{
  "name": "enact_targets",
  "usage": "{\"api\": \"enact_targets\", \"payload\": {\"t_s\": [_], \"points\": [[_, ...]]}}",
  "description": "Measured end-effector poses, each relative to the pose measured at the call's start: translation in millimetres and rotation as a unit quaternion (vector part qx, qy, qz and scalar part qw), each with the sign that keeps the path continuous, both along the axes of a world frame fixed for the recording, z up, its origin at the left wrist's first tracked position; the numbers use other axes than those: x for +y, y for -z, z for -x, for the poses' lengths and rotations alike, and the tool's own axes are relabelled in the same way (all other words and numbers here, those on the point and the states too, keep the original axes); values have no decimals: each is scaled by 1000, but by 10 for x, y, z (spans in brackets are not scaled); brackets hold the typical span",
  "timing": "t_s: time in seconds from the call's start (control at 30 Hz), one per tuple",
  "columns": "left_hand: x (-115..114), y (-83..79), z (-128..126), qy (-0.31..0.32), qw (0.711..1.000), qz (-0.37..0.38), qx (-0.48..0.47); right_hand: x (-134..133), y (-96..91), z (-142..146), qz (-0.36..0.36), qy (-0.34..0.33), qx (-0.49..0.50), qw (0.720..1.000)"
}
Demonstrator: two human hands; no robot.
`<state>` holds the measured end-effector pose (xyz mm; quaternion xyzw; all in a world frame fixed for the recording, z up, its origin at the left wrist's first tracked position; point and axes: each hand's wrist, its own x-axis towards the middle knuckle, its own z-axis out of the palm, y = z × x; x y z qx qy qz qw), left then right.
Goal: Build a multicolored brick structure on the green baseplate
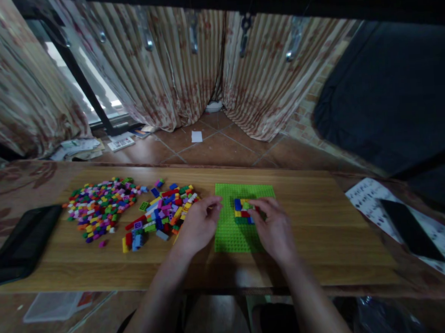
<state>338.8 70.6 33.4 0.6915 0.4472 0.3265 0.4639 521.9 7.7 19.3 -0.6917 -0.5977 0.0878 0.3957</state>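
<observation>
A small block of coloured toy bricks (238, 214), in blue, yellow, red and green, sits on a lime green baseplate (232, 242). My right hand (274, 226) reaches over it from the right. Its thumb and index finger close at a small lime brick (246, 205) on top of the block. Over the baseplate's left edge, my left hand (201, 223) is closed, its thumb and fingertips together. Whatever is between them, if anything, is hidden. Just left of that hand lies a pile of larger mixed bricks (163, 210).
A heap of smaller bricks (100, 206) lies farther left on the wooden table (324, 230). A black tablet (23, 244) rests at the left end. On the right, a dark phone (413, 230) lies on a printed sheet (367, 198). Striped curtains (157, 80) hang behind.
</observation>
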Motion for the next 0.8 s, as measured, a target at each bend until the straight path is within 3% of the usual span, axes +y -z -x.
{"api": "enact_targets", "payload": {"t_s": [0.23, 0.53, 0.8], "points": [[-101, -63, -170, -1, 987, -93, 128, 79, 60, -133, 14, -26, -34, 999], [-175, 5, -275, 69, 962, -127, 233, 91, 75, -95, 22, -28, -60, 998], [-248, 55, -296, 95, 927, -181, 315, 100, 107, -76, 23, -26, -46, 998]]}}
